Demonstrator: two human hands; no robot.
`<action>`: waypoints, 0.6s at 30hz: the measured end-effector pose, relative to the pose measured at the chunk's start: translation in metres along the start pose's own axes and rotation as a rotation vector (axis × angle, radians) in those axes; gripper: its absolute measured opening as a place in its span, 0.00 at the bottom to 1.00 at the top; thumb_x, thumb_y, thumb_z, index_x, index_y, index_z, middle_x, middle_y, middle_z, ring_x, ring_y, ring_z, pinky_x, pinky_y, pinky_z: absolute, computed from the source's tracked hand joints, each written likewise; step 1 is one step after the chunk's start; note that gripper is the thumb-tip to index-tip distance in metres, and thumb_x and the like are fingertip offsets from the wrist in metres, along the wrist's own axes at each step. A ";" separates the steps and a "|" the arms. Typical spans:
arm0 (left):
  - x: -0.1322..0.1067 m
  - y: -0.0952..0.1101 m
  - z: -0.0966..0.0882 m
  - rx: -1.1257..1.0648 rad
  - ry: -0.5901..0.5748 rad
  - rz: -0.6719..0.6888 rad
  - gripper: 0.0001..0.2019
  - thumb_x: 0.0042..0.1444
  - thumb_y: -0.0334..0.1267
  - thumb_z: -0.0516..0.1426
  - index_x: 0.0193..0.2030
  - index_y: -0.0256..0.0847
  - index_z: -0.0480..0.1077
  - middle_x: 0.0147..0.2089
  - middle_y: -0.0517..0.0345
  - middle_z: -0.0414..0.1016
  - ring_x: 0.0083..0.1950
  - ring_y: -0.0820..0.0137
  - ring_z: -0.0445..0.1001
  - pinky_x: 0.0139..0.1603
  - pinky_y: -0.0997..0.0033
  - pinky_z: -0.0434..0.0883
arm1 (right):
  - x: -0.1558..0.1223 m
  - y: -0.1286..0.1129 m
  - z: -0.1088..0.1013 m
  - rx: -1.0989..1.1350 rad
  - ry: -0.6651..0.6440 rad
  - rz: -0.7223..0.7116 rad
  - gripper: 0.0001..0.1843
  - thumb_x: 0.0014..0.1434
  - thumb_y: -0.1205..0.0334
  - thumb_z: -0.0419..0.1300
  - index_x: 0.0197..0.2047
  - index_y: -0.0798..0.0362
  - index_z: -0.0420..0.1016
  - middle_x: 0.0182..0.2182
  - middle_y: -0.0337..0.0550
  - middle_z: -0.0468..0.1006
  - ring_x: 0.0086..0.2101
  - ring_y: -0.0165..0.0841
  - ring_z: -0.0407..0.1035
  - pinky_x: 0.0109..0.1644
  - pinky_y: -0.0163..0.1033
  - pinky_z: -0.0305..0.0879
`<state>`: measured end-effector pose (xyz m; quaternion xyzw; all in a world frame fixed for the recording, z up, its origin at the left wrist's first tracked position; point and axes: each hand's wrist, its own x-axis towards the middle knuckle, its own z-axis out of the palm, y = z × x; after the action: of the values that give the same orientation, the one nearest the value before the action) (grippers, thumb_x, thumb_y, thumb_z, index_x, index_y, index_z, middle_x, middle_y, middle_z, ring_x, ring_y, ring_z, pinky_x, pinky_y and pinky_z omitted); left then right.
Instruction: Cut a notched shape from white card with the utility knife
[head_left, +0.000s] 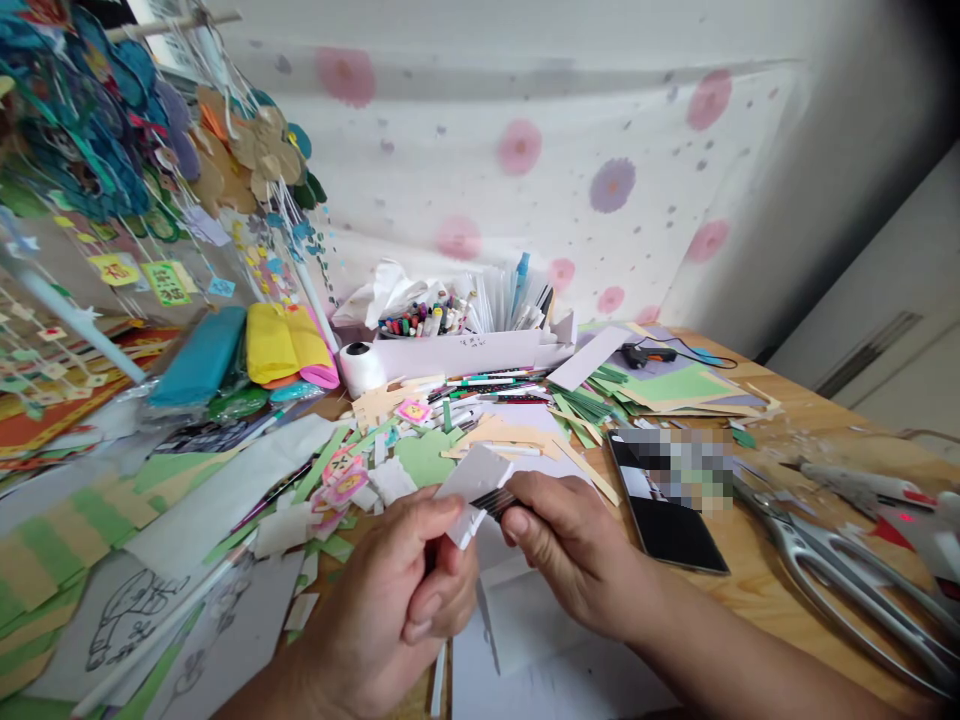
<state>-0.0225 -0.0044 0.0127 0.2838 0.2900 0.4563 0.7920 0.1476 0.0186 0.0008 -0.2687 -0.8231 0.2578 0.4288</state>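
Observation:
Between the thumb and fingers of my left hand [375, 590] is a small folded piece of white paper [474, 482], tilted up in front of me. My right hand [577, 550] pinches a thin dark thing with fine lines [495, 502], whose kind I cannot make out. Its tip meets the paper's lower right side. Beneath both hands lie white sheets [555, 665] on the wooden table. Paper scraps and a green cut-out [429, 458] are spread just beyond my fingers.
Large scissors [840, 590] and a phone [667, 500] lie to the right, a glue gun [646, 355] farther back. Behind my hands stands a box [457, 352] with markers. Drawings [135, 620] and striped paper [60, 545] cover the left, below hanging felt ornaments [217, 150].

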 end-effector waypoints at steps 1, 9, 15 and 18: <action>0.000 0.000 0.000 -0.008 -0.005 -0.006 0.16 0.54 0.39 0.56 0.17 0.39 0.68 0.08 0.72 0.49 0.12 0.81 0.39 0.15 0.77 0.45 | 0.000 -0.001 0.000 -0.012 -0.003 -0.004 0.08 0.66 0.64 0.49 0.34 0.53 0.64 0.23 0.33 0.61 0.23 0.26 0.55 0.27 0.32 0.51; -0.001 -0.002 0.003 -0.015 0.041 -0.015 0.15 0.49 0.38 0.59 0.14 0.39 0.65 0.08 0.72 0.51 0.11 0.82 0.41 0.14 0.77 0.45 | -0.002 -0.004 0.002 -0.095 -0.050 0.034 0.10 0.67 0.63 0.48 0.32 0.52 0.62 0.24 0.36 0.62 0.24 0.28 0.55 0.28 0.34 0.51; -0.001 -0.004 0.006 -0.062 0.099 0.002 0.16 0.45 0.41 0.63 0.13 0.39 0.65 0.07 0.71 0.51 0.12 0.83 0.42 0.15 0.77 0.45 | -0.001 -0.003 0.004 0.010 0.026 0.004 0.08 0.66 0.64 0.49 0.34 0.52 0.63 0.23 0.34 0.62 0.23 0.27 0.56 0.27 0.32 0.52; -0.001 -0.004 0.004 -0.056 0.127 0.034 0.16 0.49 0.42 0.61 0.15 0.39 0.67 0.07 0.71 0.51 0.12 0.82 0.42 0.15 0.78 0.47 | -0.001 -0.002 0.001 -0.009 0.111 -0.012 0.08 0.66 0.65 0.50 0.34 0.51 0.64 0.22 0.33 0.63 0.22 0.26 0.58 0.28 0.31 0.54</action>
<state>-0.0175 -0.0081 0.0131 0.2371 0.3218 0.4946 0.7717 0.1465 0.0158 0.0008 -0.2794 -0.8008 0.2364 0.4741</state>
